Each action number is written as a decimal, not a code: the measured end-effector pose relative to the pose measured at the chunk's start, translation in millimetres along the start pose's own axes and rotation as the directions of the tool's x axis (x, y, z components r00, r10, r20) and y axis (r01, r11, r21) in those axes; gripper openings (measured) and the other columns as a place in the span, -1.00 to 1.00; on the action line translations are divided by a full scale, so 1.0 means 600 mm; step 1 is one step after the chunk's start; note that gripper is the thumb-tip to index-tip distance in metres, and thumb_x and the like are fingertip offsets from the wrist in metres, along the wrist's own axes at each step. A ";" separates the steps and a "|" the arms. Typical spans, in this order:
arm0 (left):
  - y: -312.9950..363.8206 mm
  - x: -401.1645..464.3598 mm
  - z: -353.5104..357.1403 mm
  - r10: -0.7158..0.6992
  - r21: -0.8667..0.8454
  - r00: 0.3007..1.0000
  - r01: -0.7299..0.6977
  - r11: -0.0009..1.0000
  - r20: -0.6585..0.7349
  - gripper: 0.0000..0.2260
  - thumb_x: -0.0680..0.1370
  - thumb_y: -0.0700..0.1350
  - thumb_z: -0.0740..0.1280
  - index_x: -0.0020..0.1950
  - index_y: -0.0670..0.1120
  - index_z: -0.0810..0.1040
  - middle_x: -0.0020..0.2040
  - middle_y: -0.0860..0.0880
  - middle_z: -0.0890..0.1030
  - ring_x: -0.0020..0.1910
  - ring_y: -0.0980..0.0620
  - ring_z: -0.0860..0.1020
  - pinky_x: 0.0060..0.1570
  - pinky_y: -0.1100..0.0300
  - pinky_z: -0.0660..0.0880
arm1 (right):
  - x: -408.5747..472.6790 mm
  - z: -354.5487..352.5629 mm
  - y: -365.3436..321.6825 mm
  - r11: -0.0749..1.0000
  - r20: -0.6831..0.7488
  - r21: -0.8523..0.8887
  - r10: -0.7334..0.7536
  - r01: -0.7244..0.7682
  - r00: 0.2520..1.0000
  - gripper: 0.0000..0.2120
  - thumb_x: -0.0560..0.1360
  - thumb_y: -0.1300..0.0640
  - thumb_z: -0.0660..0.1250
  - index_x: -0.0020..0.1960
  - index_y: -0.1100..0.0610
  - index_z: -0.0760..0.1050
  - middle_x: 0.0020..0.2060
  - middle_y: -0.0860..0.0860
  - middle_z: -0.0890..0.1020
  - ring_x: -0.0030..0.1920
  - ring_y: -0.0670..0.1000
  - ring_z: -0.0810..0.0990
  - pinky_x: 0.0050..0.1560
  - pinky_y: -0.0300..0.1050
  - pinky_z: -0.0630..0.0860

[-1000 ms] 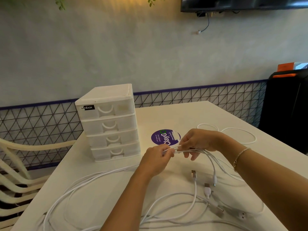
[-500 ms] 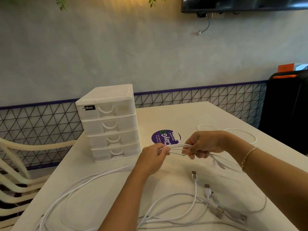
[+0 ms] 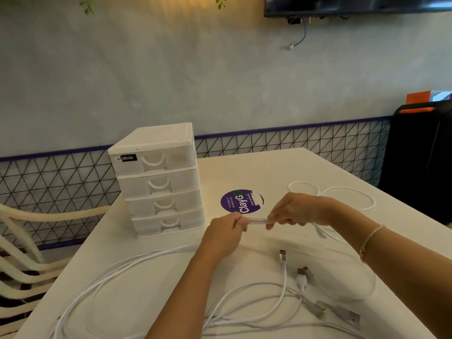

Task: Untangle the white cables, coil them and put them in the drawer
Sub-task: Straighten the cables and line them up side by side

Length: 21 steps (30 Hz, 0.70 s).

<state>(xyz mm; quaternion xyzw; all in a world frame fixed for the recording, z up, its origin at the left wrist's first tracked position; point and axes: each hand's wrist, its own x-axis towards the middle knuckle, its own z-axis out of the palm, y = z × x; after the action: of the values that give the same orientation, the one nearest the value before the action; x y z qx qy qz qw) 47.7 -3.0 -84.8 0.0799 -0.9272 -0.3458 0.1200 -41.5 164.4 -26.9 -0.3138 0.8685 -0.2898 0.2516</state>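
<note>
Several white cables [image 3: 137,267] lie tangled across the white table [image 3: 281,167], with USB plugs [image 3: 283,255] near the front right. My left hand [image 3: 226,232] and my right hand [image 3: 293,211] hold a short stretch of bunched cable [image 3: 256,220] taut between them, above the table's middle. More of that cable trails down from under my right hand. A white four-drawer box [image 3: 159,179] stands at the table's left, all drawers closed. A separate white cable loop [image 3: 342,192] lies at the far right.
A round purple sticker [image 3: 241,200] is on the table behind my hands. A cream slatted chair [image 3: 22,253] stands left of the table. A black case [image 3: 420,162] is at the right, by the wall.
My right hand has pulled the hanging cable strands up and to the right, and the loops beneath it have gathered in. My left hand has stayed in about the same place.
</note>
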 end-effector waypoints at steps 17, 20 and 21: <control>0.006 -0.003 0.005 0.025 0.120 0.999 -0.027 0.992 0.021 -0.76 0.65 0.01 0.06 -0.14 -0.04 0.39 -0.22 0.01 0.47 -0.29 0.03 0.38 -0.24 0.18 0.31 | -0.017 0.003 -0.018 0.966 0.002 -0.246 -0.081 0.079 0.997 -0.74 0.58 0.11 0.17 -0.22 0.00 0.54 -0.31 -0.10 0.46 -0.27 -0.12 0.38 -0.22 -0.27 0.34; 0.014 -0.006 0.006 0.044 0.058 0.991 -0.052 0.997 0.126 -0.75 0.64 0.02 0.07 -0.16 -0.04 0.40 -0.27 0.04 0.43 -0.36 0.10 0.33 -0.31 0.21 0.29 | -0.015 -0.012 -0.009 0.997 -0.132 -0.058 -0.053 0.045 0.990 -0.75 0.60 0.08 0.16 -0.16 0.07 0.54 -0.31 -0.06 0.45 -0.31 -0.12 0.35 -0.34 -0.33 0.31; 0.014 -0.007 0.005 0.043 0.044 0.989 -0.049 0.998 0.141 -0.75 0.64 0.02 0.07 -0.15 -0.04 0.41 -0.28 0.05 0.43 -0.36 0.10 0.33 -0.30 0.21 0.29 | -0.013 -0.009 -0.005 0.998 -0.124 -0.038 -0.048 0.043 0.991 -0.75 0.60 0.07 0.15 -0.16 0.08 0.54 -0.31 -0.06 0.45 -0.33 -0.13 0.35 -0.37 -0.34 0.30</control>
<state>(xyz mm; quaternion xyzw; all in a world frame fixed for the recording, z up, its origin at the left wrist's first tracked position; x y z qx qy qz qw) 50.4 6.3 -82.0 0.0369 -0.9429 -0.3254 0.0609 -38.5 169.7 -19.0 -0.3192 0.8801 -0.2991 0.1845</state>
